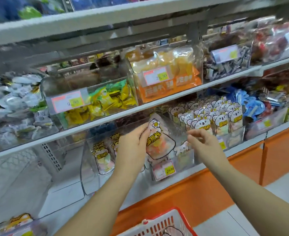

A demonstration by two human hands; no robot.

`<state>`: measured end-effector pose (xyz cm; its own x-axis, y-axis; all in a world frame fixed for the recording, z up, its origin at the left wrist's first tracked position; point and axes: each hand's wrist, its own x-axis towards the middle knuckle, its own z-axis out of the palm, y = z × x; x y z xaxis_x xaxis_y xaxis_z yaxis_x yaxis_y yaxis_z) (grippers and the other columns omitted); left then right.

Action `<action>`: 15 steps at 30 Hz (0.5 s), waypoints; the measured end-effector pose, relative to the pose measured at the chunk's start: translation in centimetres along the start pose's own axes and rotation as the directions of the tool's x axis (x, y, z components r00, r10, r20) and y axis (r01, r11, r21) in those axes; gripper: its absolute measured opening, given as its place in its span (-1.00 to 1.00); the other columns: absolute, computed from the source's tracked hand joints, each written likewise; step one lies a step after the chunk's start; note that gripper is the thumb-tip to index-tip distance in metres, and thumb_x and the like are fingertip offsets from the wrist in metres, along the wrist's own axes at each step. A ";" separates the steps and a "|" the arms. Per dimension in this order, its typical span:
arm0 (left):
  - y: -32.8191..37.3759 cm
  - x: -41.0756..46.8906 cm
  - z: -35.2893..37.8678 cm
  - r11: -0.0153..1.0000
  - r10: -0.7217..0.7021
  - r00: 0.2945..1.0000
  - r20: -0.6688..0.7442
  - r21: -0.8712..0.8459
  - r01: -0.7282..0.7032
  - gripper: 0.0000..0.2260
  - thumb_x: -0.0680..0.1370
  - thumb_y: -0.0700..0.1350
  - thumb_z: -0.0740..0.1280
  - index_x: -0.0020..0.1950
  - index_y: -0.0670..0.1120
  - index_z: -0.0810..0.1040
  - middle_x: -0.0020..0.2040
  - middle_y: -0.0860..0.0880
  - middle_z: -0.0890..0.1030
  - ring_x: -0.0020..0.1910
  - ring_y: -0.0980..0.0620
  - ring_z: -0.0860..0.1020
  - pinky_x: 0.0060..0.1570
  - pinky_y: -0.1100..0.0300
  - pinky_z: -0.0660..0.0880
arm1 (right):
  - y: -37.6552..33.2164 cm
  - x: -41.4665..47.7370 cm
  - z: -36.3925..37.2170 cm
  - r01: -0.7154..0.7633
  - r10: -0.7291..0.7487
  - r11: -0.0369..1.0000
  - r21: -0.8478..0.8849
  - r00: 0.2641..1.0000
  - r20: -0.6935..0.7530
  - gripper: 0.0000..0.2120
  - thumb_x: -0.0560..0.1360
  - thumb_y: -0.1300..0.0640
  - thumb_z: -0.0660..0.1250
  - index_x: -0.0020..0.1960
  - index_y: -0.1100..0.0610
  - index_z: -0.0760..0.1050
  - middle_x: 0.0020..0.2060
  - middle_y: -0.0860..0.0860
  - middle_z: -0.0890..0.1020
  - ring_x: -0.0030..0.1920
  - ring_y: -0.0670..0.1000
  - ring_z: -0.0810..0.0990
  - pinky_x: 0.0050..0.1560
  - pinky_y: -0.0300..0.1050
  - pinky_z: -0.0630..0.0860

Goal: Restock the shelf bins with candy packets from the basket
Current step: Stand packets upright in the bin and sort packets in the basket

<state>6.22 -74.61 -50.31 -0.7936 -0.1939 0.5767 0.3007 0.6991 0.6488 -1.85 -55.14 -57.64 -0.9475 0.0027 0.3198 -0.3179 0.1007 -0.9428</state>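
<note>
My left hand grips a clear candy packet with a cartoon animal face and yellow lettering, holding it upright over a clear shelf bin on the lower shelf. That bin holds a few similar packets. My right hand hovers just right of the packet with fingers loosely curled, holding nothing. The red and white basket sits at the bottom edge, below my arms, with a packet partly visible inside.
A neighbouring bin to the right is packed with koala-face packets. The shelf above carries bins of yellow candies and orange bags with price tags. An orange cabinet base runs below the shelf.
</note>
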 end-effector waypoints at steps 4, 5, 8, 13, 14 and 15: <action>-0.3 3.0 2.0 0.961 0.184 0.982 0.030 0.204 -0.186 -0.72 0.66 -0.09 0.27 0.35 0.08 0.57 0.19 0.17 0.63 0.16 0.28 0.55 0.15 0.46 0.39 | 2.4 3.0 0.0 0.101 -0.082 0.948 -0.302 0.994 0.076 -0.77 0.58 0.22 0.32 0.19 0.00 0.54 0.04 -0.16 0.59 -0.01 -0.13 0.56 0.03 -0.15 0.51; -0.8 3.8 2.6 0.947 0.208 0.977 0.058 0.238 -0.215 -0.72 0.67 -0.09 0.26 0.37 0.09 0.56 0.23 0.15 0.62 0.20 0.22 0.55 0.19 0.41 0.40 | 2.8 3.4 0.2 0.129 -0.099 0.925 -0.359 0.990 0.102 -0.74 0.58 0.23 0.31 0.23 0.01 0.53 0.00 -0.16 0.57 -0.07 -0.15 0.54 -0.04 -0.19 0.48; -2.6 5.5 4.4 0.934 0.215 0.974 0.071 0.277 -0.226 -0.70 0.67 -0.08 0.25 0.39 0.10 0.54 0.28 0.13 0.61 0.26 0.15 0.56 0.26 0.31 0.42 | 4.0 4.1 0.8 0.160 -0.098 0.881 -0.446 0.982 0.160 -0.68 0.59 0.21 0.29 0.32 0.02 0.49 0.00 -0.15 0.51 -0.14 -0.15 0.51 -0.08 -0.19 0.46; -5.2 7.2 7.8 0.904 0.199 0.971 0.134 0.358 -0.234 -0.71 0.66 -0.11 0.28 0.37 0.11 0.56 0.25 0.09 0.63 0.23 0.03 0.60 0.23 0.10 0.52 | 5.3 4.3 1.0 0.140 -0.033 0.856 -0.498 0.975 0.218 -0.62 0.61 0.17 0.28 0.41 -0.02 0.41 0.28 -0.07 0.49 0.16 -0.02 0.53 0.18 -0.02 0.51; -5.5 7.5 8.5 0.906 0.157 0.974 0.165 0.369 -0.209 -0.71 0.67 -0.08 0.26 0.37 0.12 0.56 0.25 0.06 0.64 0.23 -0.01 0.60 0.21 0.08 0.52 | 5.5 4.4 0.9 0.138 -0.026 0.854 -0.502 0.974 0.223 -0.62 0.61 0.16 0.28 0.41 -0.02 0.41 0.27 -0.07 0.48 0.17 -0.03 0.52 0.18 -0.03 0.50; -5.8 7.8 9.1 0.915 0.113 0.975 0.192 0.361 -0.178 -0.72 0.68 -0.06 0.24 0.37 0.12 0.56 0.23 0.02 0.66 0.21 -0.04 0.60 0.18 0.08 0.52 | 5.7 4.4 0.8 0.142 -0.029 0.850 -0.507 0.974 0.225 -0.62 0.61 0.16 0.28 0.41 -0.03 0.41 0.25 -0.07 0.48 0.17 -0.03 0.51 0.16 -0.04 0.51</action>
<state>-6.57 -73.89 -54.11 -0.8411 0.0226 0.5404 0.2251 0.9231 0.3118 -7.90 -55.33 -61.64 -0.9216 -0.2240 0.3171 -0.3872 0.5905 -0.7081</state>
